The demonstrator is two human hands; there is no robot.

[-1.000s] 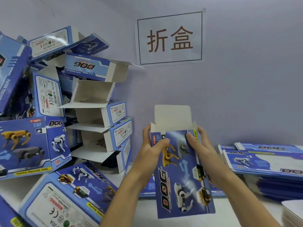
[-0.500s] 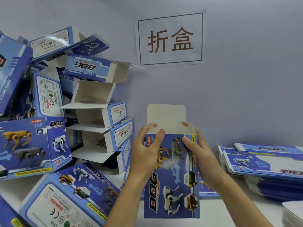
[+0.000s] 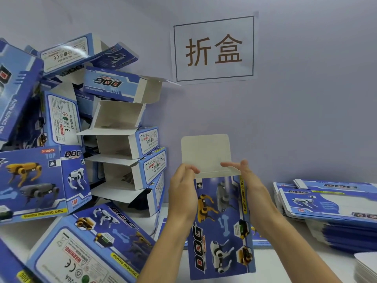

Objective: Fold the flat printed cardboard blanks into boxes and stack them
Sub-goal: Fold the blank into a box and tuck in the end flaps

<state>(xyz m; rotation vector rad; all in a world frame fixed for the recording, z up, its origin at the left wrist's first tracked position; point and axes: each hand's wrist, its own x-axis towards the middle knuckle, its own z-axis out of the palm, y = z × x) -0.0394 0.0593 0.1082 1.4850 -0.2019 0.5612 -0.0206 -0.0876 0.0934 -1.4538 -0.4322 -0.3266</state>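
I hold a blue printed box upright in front of me, its bottom edge near the white table. Its white top flap stands up open. My left hand grips the box's upper left edge, fingers curled at the flap's base. My right hand grips the upper right edge, with fingers reaching across the flap's fold. A heap of folded blue boxes fills the left side. A pile of flat blanks lies at the right.
A paper sign hangs on the lilac wall behind. A large folded box lies at the lower left by my left arm. White sheets poke in at the lower right corner. More flat blanks lie behind the held box.
The box has turned straighter and risen a little. Both hands slid up from the printed face to its top corners, and the fingers now reach the base of the white flap.
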